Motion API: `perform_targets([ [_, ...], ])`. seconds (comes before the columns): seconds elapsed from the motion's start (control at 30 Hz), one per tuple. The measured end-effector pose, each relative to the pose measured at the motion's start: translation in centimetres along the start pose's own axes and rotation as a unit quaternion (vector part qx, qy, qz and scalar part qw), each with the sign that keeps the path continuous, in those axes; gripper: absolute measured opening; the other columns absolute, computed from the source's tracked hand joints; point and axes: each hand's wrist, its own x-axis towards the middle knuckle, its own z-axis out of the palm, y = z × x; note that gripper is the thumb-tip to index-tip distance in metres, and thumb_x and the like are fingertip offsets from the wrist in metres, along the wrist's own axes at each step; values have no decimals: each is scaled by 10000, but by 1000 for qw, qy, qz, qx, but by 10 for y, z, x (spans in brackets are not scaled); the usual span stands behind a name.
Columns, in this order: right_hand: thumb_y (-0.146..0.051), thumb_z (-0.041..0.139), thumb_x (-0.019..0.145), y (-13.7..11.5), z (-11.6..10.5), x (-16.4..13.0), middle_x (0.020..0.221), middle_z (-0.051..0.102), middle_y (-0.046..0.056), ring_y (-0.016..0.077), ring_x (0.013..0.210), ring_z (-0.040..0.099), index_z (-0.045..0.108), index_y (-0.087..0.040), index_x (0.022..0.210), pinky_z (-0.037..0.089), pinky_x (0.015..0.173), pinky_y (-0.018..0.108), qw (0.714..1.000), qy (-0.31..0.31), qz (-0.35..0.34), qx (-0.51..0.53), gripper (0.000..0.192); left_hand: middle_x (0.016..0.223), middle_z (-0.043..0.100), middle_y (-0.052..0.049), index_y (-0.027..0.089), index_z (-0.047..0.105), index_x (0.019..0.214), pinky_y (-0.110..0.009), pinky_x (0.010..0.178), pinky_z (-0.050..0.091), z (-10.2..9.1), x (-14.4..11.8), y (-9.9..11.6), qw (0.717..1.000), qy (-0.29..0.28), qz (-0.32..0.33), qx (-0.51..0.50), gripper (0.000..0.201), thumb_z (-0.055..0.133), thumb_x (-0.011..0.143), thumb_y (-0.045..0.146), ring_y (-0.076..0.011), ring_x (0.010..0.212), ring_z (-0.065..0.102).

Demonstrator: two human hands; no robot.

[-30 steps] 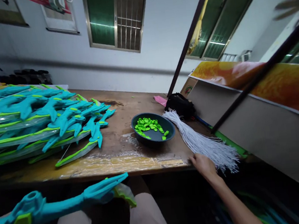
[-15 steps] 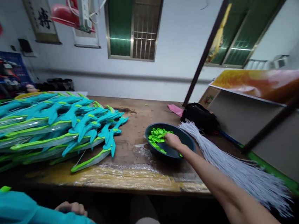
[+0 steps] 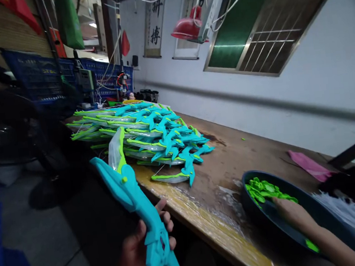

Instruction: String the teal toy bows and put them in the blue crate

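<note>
My left hand (image 3: 135, 246) is wrapped round the grip of a teal toy bow (image 3: 153, 223), held upright in front of the table edge. A green-edged clear limb (image 3: 117, 151) sticks up from its top. Inside a dark round basin (image 3: 248, 197), my right hand (image 3: 293, 211) reaches down to small bright green plastic pieces (image 3: 266, 189). Its fingers are drawn together at the pieces, and their tips are partly hidden. A pile of similar teal and green toy bows (image 3: 165, 138) lies on the table (image 3: 224, 166) beyond my left hand.
White strands (image 3: 348, 208) lie right of the basin, by a pink cloth (image 3: 309, 164) and a black bag (image 3: 354, 183). A red lamp (image 3: 188, 27) hangs above the table. At left stand a dark fan (image 3: 4, 128) and blue crates (image 3: 40, 75).
My view has turned left. The bow in my left hand has swung from lying nearly level to upright, its clear limb now showing. My right hand remains in the basin among the green pieces.
</note>
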Motion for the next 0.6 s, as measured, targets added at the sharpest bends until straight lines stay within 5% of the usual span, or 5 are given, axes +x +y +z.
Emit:
perform_targets([
  [0.13, -274, 423, 854, -52, -30, -10, 767, 693, 158, 316, 726, 697, 660, -216, 723, 548, 670, 429, 997, 16, 14, 75, 276, 1099, 675, -122, 174, 667, 1315, -341, 745, 521, 9, -9, -5, 998, -56, 36, 21, 683, 748, 777, 587, -200, 800, 609],
  [0.27, -363, 424, 976, -163, -71, -53, 1004, 704, 49, 176, 911, 686, 706, -253, 1025, 546, 834, 265, 966, -45, -130, 218, 307, 1051, 675, -99, 181, 755, 1100, -312, 753, 531, 26, -7, -14, 998, -27, 59, 24, 474, 761, 793, 541, -233, 917, 625],
  [0.33, -323, 470, 1015, -222, -91, -81, 1014, 668, 65, 158, 880, 663, 729, -228, 1010, 531, 789, 255, 867, -115, -283, 393, 276, 1028, 693, -92, 192, 770, 1051, -319, 791, 541, 33, -7, -19, 999, 8, 19, 26, 392, 723, 842, 521, -247, 977, 637],
  [0.4, -244, 542, 1016, -266, -103, -104, 979, 667, 45, 137, 874, 655, 710, -226, 1100, 512, 770, 229, 802, -131, -336, 476, 189, 949, 709, -78, 195, 775, 1048, -320, 807, 546, 39, -9, -22, 998, 19, -40, 40, 363, 696, 874, 504, -233, 922, 656],
  [0.6, -183, 661, 967, -297, -84, -124, 965, 690, 36, 145, 881, 663, 674, -187, 952, 524, 792, 246, 779, -105, -387, 482, 20, 610, 640, 8, 197, 780, 962, -263, 683, 547, 58, -28, -27, 990, 84, -37, 110, 170, 787, 824, 296, -180, 660, 638],
])
